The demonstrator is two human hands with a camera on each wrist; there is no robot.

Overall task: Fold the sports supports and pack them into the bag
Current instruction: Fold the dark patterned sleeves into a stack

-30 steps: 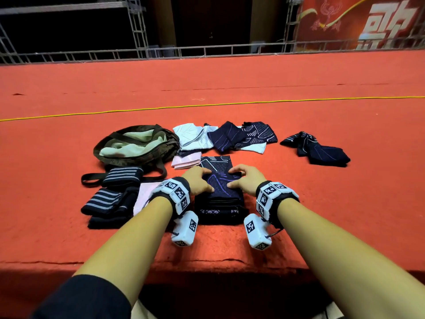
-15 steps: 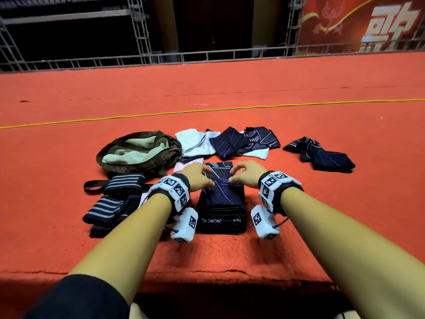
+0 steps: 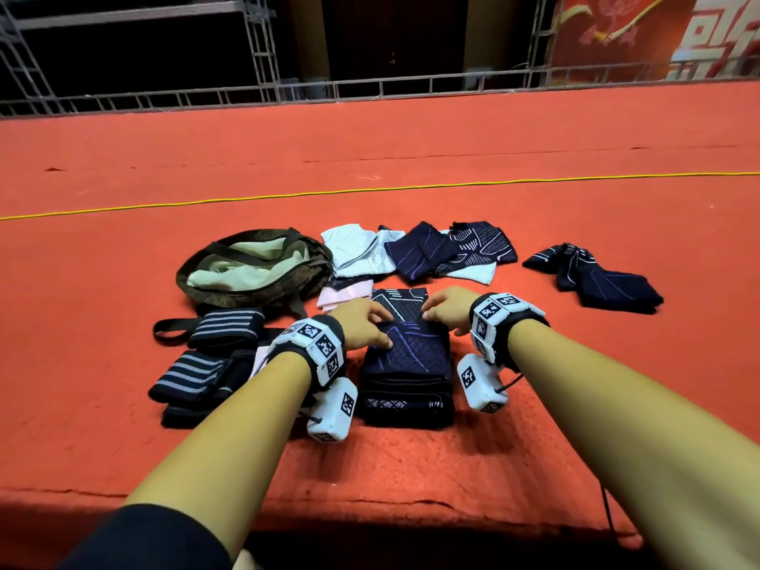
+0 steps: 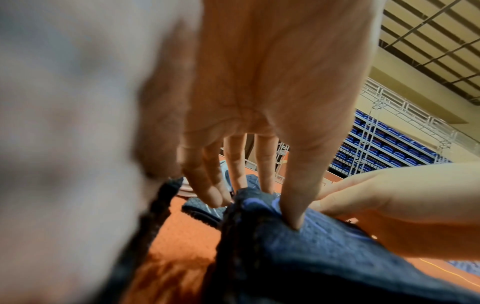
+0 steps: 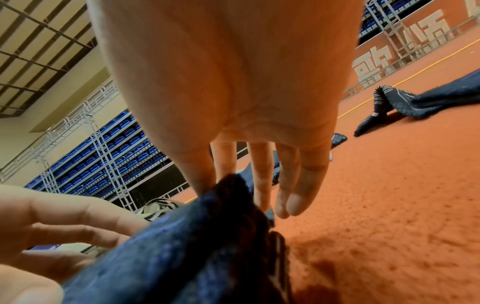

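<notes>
Head view: on the red carpeted platform (image 3: pixel 534 405) an olive bag (image 3: pixel 255 269) lies open toward the left, its pale lining showing. Striped wrist wraps (image 3: pixel 205 355) lie in front of the bag, near the front edge. Loose white and navy supports (image 3: pixel 415 250) are heaped beyond the hands, and another navy support (image 3: pixel 596 277) lies apart to the right. A yellow cord (image 3: pixel 370 190) crosses the platform further back, with a metal truss railing (image 3: pixel 370 86) at the far edge and a red banner (image 3: pixel 658 30) in the far right corner. The folded navy support (image 3: pixel 407 364) sits near the front edge, between the wrists. The left hand (image 3: pixel 362 322) and right hand (image 3: pixel 448 310) each grasp its far edge, close together.

Left wrist view: the left hand (image 4: pixel 259 102) pinches the navy support (image 4: pixel 298 257), thumb pressed on top, fingers behind the fold; the right hand (image 4: pixel 389 205) is just beside it.

Right wrist view: the right hand (image 5: pixel 233 92) pinches the navy support (image 5: pixel 194 246) likewise. Blue stadium seats (image 5: pixel 103 160) rise behind.
</notes>
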